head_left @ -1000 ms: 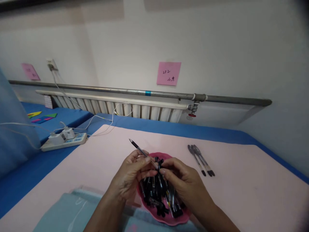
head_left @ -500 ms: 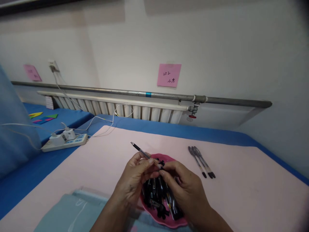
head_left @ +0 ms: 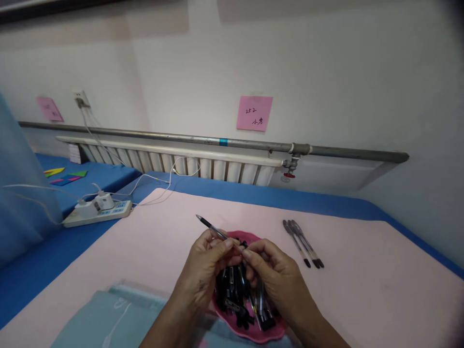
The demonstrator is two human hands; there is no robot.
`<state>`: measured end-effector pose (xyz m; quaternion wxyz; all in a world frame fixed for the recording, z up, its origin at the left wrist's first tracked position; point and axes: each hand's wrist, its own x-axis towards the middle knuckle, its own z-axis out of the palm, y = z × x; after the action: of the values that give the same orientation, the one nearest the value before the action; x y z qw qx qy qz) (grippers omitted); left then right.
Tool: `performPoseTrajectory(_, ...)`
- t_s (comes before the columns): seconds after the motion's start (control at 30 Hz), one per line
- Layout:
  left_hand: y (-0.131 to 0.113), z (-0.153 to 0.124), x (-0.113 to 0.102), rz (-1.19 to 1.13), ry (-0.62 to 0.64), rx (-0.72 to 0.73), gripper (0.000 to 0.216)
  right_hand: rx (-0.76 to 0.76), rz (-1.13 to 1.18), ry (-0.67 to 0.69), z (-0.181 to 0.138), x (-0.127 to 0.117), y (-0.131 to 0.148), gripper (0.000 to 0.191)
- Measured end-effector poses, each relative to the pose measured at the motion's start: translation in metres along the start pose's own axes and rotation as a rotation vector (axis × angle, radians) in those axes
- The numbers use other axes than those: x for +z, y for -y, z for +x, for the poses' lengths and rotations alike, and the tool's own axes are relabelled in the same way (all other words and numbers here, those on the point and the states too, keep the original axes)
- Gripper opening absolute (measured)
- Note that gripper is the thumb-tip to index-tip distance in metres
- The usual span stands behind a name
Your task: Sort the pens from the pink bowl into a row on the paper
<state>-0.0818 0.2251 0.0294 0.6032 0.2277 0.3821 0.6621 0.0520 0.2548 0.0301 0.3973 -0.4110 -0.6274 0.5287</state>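
Between thumb and fingers, my left hand (head_left: 205, 263) pinches a clear-barrelled pen (head_left: 212, 227) with a black grip, its tip pointing up and left. My right hand (head_left: 273, 275) is closed at the pen's rear end, fingertips close to those of my left; whatever small part they pinch is hidden. Both hands are over a pink scalloped dish (head_left: 242, 324) holding several black pen parts (head_left: 232, 285) and clear tubes. To the right, several capped pens (head_left: 302, 241) lie side by side on the pink sheet.
The pink sheet (head_left: 362, 270) covers a blue table (head_left: 311, 200). A teal cloth or bag (head_left: 108, 319) lies at the front left. Farther left is a white power strip (head_left: 97, 215) with plugs and cables. Behind the table run a radiator (head_left: 217, 169) and a metal pipe (head_left: 163, 136).
My right hand's fingers have shifted slightly at the pen's rear end, and more of the dish's contents shows beside them. My left hand keeps the pen nearly in place.
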Motion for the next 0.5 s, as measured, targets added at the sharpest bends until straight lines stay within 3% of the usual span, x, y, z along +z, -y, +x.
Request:
performPoseTrajectory(0.1, -0.002, 0.001, 0.0, -0.005, -0.038, 0.003, 0.024, -0.113, -0.139, -0.003, -0.001, 0.0, -0.001, 0.011)
performPoseTrajectory(0.3, -0.004, 0.003, -0.002, 0.02, -0.047, -0.003, 0.028, -0.53, -0.562, -0.051, -0.003, -0.005, -0.01, 0.014)
performPoseTrajectory(0.5, -0.002, 0.003, -0.003, 0.025, -0.049, -0.01, 0.025, -0.653, -0.73, -0.058, 0.0, -0.007, -0.019, 0.01)
